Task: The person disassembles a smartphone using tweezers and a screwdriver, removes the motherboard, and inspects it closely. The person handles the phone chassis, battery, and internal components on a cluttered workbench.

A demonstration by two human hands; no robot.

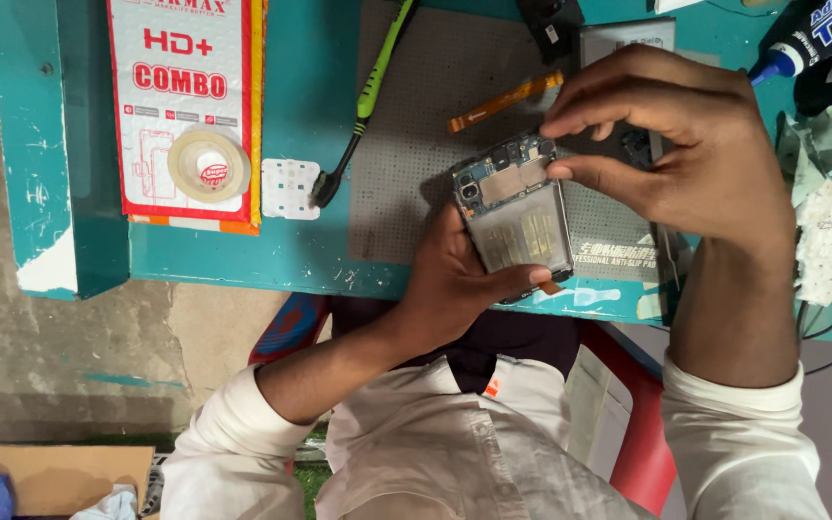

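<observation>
Item: opened smartphone with back cover removed and circuit board exposed (515, 214), lying over the near edge of the grey anti-slip mat (416, 125) on the teal workbench (305, 106).

Your left hand (455, 279) is cradling it from beneath, thumb pressing the lower edge. Your right hand (676, 144) is pinching narrowly at the top corner of the board (what sits between the fingertips cannot be told).

Lying nearby: green-handled brush (363, 106), orange flat ribbon cable (505, 100), roll of clear tape (209, 165) resting on a red-and-white printed package (185, 58).
</observation>
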